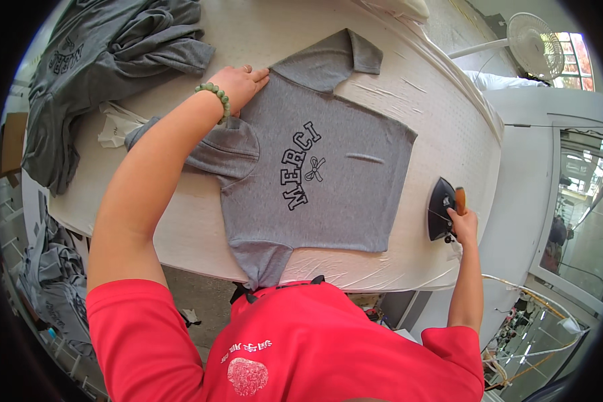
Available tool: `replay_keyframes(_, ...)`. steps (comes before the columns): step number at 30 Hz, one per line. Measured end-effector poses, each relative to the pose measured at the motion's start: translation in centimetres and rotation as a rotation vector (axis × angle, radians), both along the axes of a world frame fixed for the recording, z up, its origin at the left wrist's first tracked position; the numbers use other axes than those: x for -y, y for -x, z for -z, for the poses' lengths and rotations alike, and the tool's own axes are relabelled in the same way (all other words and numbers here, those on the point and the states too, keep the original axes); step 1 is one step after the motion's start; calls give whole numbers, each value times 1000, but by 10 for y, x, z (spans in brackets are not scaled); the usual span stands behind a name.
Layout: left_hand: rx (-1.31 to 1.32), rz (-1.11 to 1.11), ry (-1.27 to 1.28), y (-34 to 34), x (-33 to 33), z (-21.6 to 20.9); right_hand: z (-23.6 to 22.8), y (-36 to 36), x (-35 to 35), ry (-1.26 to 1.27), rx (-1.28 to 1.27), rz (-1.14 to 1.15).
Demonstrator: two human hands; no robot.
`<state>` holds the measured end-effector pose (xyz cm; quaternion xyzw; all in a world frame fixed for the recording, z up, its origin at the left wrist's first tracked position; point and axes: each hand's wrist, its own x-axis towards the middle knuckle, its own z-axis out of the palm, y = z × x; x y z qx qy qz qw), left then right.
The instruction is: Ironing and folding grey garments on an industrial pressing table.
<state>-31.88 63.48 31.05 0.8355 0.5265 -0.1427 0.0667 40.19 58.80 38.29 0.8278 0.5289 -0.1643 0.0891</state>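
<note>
Two hands are put to work: one is laid at the grey shirt [355, 208], one is wrapped around the iron [441, 209].
The shirt is spread in the middle of the pale desk [442, 127]. Its edge is touched near one sleeve by the left hand [244, 87]; the fingers are held nearly straight and close together, but whether cloth is pinched cannot be told. The iron's handle is gripped by the right hand [464, 224], past the hem and apart from the cloth. For good work, the shirt is best held smooth, and fingers are best kept away from the iron's likely hot bottom. The thin crease [365, 158] is best pressed slowly.
</note>
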Motion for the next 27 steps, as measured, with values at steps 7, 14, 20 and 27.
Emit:
replay_keyframes(7, -28, -21, 6, -3, 2, -3, -21, 278, -45, -103, -488, -525)
replay_keyframes(14, 135, -56, -87, 10, 17, 8, 12, 487, -97, 34, -380, -663)
replay_keyframes(20, 351, -133, -248, 27, 50, 27, 7, 552, -122, 109, -417, -650)
replay_keyframes(27, 554, -510, -717, -9, 159, -15, 25, 568, -116, 175, -353, -1168)
